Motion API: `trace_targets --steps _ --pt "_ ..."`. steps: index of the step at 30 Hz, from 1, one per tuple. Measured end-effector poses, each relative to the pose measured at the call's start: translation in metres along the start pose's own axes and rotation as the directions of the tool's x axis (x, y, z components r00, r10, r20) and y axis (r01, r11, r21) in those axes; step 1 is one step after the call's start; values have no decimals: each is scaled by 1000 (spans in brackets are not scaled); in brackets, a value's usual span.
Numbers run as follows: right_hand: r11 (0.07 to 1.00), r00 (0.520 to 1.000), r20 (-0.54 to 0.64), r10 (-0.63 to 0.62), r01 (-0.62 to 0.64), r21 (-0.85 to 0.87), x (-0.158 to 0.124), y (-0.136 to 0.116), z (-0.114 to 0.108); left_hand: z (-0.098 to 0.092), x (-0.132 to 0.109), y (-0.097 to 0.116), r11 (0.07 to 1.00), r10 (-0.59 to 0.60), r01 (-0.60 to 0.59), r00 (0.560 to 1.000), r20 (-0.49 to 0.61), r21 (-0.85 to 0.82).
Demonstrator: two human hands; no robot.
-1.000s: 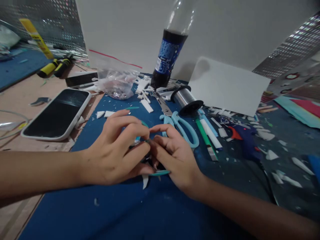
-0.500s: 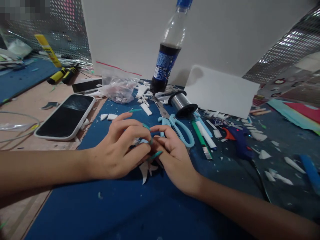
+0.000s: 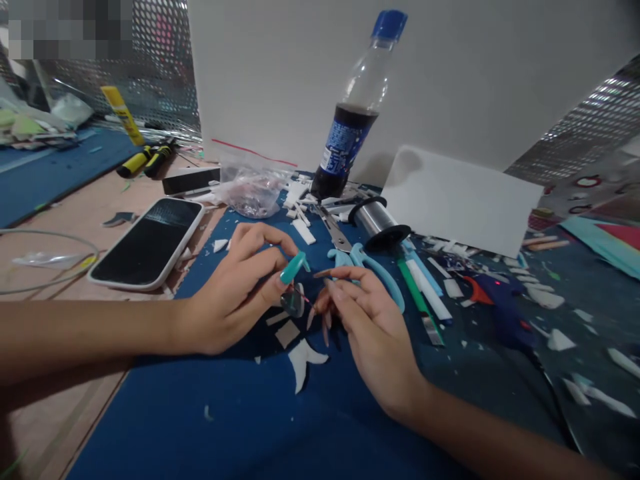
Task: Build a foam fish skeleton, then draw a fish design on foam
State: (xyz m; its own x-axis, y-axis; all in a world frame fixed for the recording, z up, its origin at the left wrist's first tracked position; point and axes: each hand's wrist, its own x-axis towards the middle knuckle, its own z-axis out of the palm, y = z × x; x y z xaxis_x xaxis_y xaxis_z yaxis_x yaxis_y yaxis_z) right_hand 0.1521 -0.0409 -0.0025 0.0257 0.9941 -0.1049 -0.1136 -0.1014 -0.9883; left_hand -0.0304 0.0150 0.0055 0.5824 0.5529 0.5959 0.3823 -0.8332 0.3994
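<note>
My left hand [image 3: 245, 290], with long teal nails, pinches a small dark, glossy piece [image 3: 293, 301] with a pale edge; its kind is unclear. A thin reddish strand runs from that piece toward my right hand [image 3: 367, 313]. My right fingers are curled, thumb against fingertips, and what lies between them is too small to make out. Just below the hands, a white fishtail-shaped cutout [image 3: 303, 361] and a small beige square [image 3: 287, 333] lie on the blue mat [image 3: 225, 413]. Behind my right fingers are light-blue-handled scissors [image 3: 385, 270], partly covered.
A tilted cola bottle [image 3: 350, 133], a wire spool [image 3: 379, 223] and a zip bag [image 3: 255, 190] stand behind. A phone [image 3: 150, 245] lies left. To the right are a green cutter [image 3: 417, 297], a glue gun [image 3: 505, 310] with its cord, and white scraps.
My hands have drawn apart from their close overlap, baring the dark piece and strand between them. The fishtail cutout shows more fully. The whole view has shifted slightly.
</note>
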Motion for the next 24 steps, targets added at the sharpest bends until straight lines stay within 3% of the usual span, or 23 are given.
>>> trace_targets --steps 5,15,24 --pt "999 994 -100 -44 44 -5 0 0 0 2 3 -5 976 -151 148 989 -3 -159" --pt "998 998 -60 -17 20 52 1 0 -3 6 8 -18 908 -334 344 939 83 -238" --pt "1000 998 -56 -20 21 10 1 0 -3 10 4 -20 834 -417 418 905 85 -360"
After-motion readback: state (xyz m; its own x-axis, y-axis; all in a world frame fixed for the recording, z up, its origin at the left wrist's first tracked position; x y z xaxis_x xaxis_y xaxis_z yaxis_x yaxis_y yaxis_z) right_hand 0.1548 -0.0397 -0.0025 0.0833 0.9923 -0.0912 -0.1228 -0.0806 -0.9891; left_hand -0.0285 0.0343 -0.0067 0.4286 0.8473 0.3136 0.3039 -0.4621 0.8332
